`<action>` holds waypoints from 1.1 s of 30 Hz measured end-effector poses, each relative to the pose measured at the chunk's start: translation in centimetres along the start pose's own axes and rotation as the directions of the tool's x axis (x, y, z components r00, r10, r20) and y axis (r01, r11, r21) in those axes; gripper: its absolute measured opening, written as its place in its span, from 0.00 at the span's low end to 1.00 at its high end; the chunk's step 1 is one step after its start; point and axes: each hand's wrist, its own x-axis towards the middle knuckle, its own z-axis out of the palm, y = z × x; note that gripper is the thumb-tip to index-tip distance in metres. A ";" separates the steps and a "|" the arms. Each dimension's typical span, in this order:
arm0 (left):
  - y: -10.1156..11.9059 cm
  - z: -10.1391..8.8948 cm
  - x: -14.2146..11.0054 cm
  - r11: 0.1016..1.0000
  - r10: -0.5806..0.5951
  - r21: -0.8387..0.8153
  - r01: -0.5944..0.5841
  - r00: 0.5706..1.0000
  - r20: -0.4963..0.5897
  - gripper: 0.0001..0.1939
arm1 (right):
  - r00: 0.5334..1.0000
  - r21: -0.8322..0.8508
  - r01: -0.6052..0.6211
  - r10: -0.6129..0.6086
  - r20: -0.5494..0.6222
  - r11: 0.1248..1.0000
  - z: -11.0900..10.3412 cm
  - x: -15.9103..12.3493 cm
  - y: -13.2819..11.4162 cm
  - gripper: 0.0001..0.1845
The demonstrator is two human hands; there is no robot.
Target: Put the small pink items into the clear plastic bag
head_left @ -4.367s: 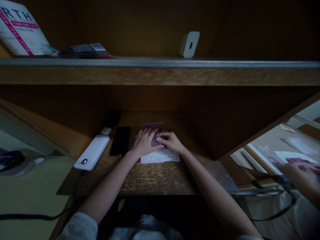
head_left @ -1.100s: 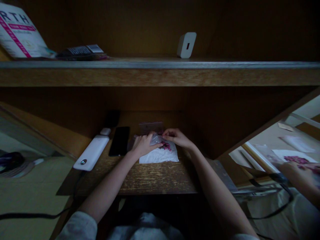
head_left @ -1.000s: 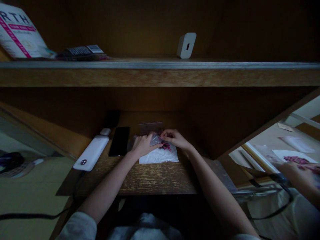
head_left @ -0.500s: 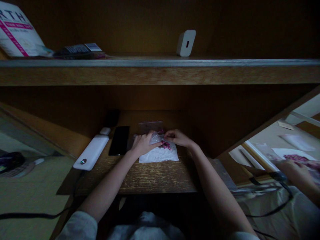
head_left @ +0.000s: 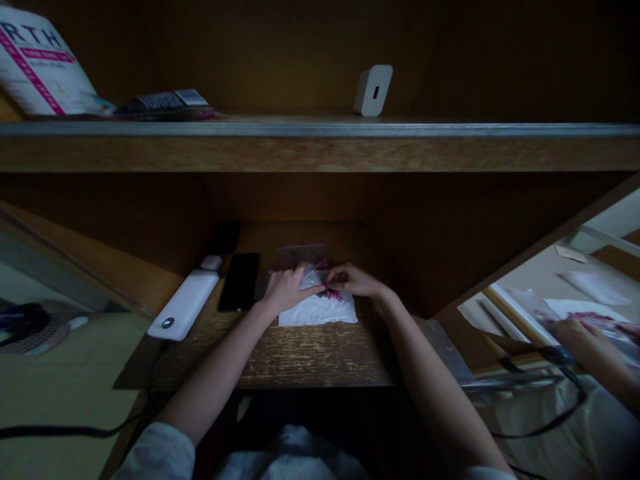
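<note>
My left hand [head_left: 286, 288] is closed on a small clear plastic bag [head_left: 310, 278], holding it up over a white tissue [head_left: 319, 311] on the dark wooden desk [head_left: 300, 357]. My right hand [head_left: 353, 281] pinches at a heap of small pink beads [head_left: 331, 293] lying on the tissue, right beside the bag's mouth. What its fingertips hold is too small to make out. Another clear packet [head_left: 303, 254] lies just behind the hands.
A black phone [head_left: 239, 281] and a white power bank [head_left: 183, 304] lie left of the tissue. The shelf above carries a white box [head_left: 373, 90] and a book [head_left: 40, 63]. Another person's hand [head_left: 575, 331] works at a neighbouring desk to the right.
Earlier both hands lay flat over the tissue; since then my left hand has lifted the bag. In the last second my right hand has shifted slightly toward the beads.
</note>
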 end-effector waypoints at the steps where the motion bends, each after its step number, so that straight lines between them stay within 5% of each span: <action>1: 0.0 0.0 0.0 1.000 -0.001 0.000 0.001 1.000 -0.001 0.35 | 1.000 0.001 0.005 -0.005 0.002 1.000 0.0 0.0 0.0 0.11; 15: 0.1 -0.1 0.0 1.000 0.000 0.020 0.000 1.000 0.003 0.34 | 1.000 0.005 -0.012 0.012 -0.003 1.000 -0.1 0.0 -0.3 0.09; 33: 0.6 -0.1 -0.2 0.998 0.047 -0.040 -0.046 0.999 0.017 0.32 | 0.982 0.303 0.080 -0.023 -0.188 0.950 0.5 -0.1 -2.4 0.13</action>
